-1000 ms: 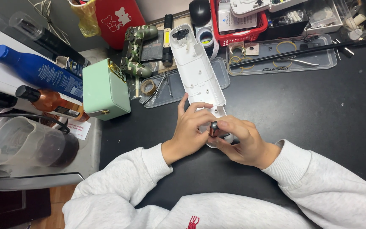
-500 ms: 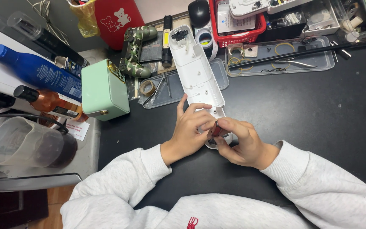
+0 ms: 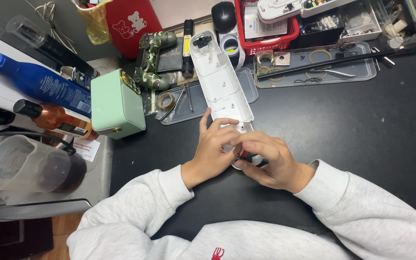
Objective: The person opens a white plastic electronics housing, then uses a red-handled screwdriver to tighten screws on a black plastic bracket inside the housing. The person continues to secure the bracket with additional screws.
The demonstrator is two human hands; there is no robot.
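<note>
While both hands meet at the near end of a long white plastic housing, that housing lies open side up on the black tabletop, running from just before the person's chest up and away toward a clear plastic tray that its far half overlaps. The left hand rests on the housing's near end with fingers curled loosely and the thumb pointing up along its left edge; its fingertips press down where the 2 hands overlap. The right hand is closed in a narrow pinch on a small dark part with a touch of red, held right at the rounded end of the housing; what exactly the part is cannot be told, since the fingers cover most of it. Both arms wear light grey sweatshirt sleeves. Just left of the housing sits a mint-green box, and beyond that a blue bottle and an amber bottle with a black cap lie on their sides. A camouflage game controller and a black flashlight lie near the housing's far end. To the right, a second clear tray holds rubber bands, and a red basket stands behind it.
</note>
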